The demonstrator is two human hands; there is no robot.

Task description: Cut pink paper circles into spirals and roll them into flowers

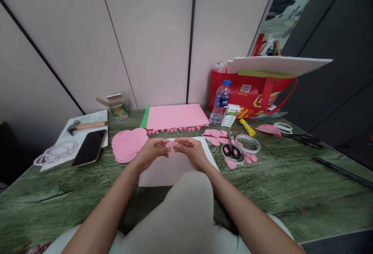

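Observation:
Between my two hands is a small piece of pink paper [171,152], curled or cut open in its middle. My left hand [154,152] pinches its left side, and my right hand [190,151] pinches the right side with the fingers bent over. Both hands are just above a white sheet of paper [163,174]. Left of them lies a pile of pink paper cutouts [126,145]. Behind the hands runs a row of small rolled pink paper flowers [175,130], in front of a stack of pink sheets [177,116].
To the right lie black-handled scissors [233,151], tape rolls [251,144], pink scraps [215,133], and a glue stick [247,127]. A water bottle [220,102] stands before a red bag [253,86]. On the left are a phone [89,148], a hammer [87,126] and bead strings [58,153].

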